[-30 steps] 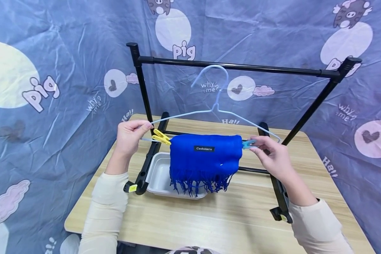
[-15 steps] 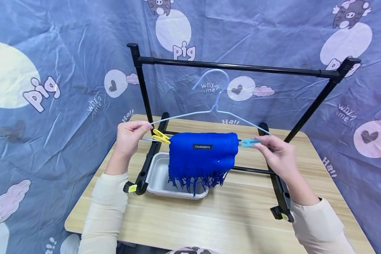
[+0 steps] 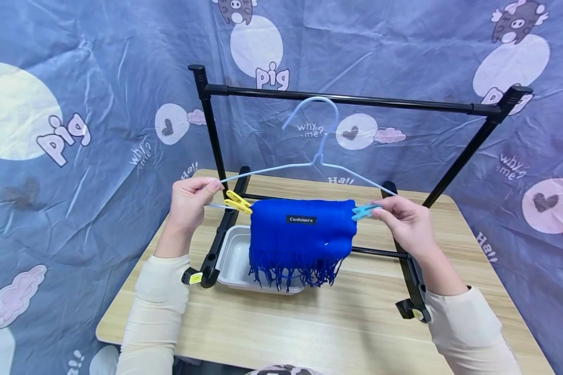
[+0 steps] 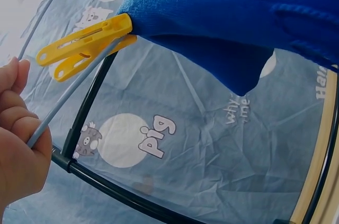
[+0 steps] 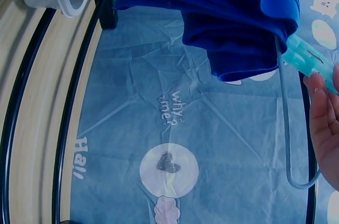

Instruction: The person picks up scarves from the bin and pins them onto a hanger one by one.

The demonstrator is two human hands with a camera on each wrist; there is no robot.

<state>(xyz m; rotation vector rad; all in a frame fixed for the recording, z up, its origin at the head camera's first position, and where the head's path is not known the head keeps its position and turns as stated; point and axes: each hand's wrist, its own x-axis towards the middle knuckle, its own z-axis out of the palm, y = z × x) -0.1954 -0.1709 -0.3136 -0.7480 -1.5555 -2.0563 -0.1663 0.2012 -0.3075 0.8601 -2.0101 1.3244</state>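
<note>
A folded blue fringed scarf (image 3: 305,237) with a "Cashmere" label drapes over the lower bar of a light blue hanger (image 3: 281,167). My left hand (image 3: 187,203) grips the hanger's left end; in the left wrist view the bar (image 4: 69,99) runs into the curled fingers. Beside it, a yellow clothespin (image 3: 236,201) clips the scarf's left upper corner to the bar. At the opposite corner, my right hand (image 3: 405,224) pinches the tail of a light blue clothespin (image 3: 365,211), whose tip overlaps the scarf's edge. The right wrist view shows the hanger's rounded end (image 5: 299,184) below this hand.
A black rack stands on the wooden table (image 3: 338,323), its top bar (image 3: 380,101) behind the hanger's hook. Under the scarf sits a light grey plastic basin (image 3: 232,260), partly hidden. A blue patterned curtain (image 3: 122,62) surrounds the table's back and sides.
Half a second ago the light blue clothespin stood just right of the scarf; now its tip is back at the scarf's edge. The hook dipped, then rose again. The left hand has hardly moved.
</note>
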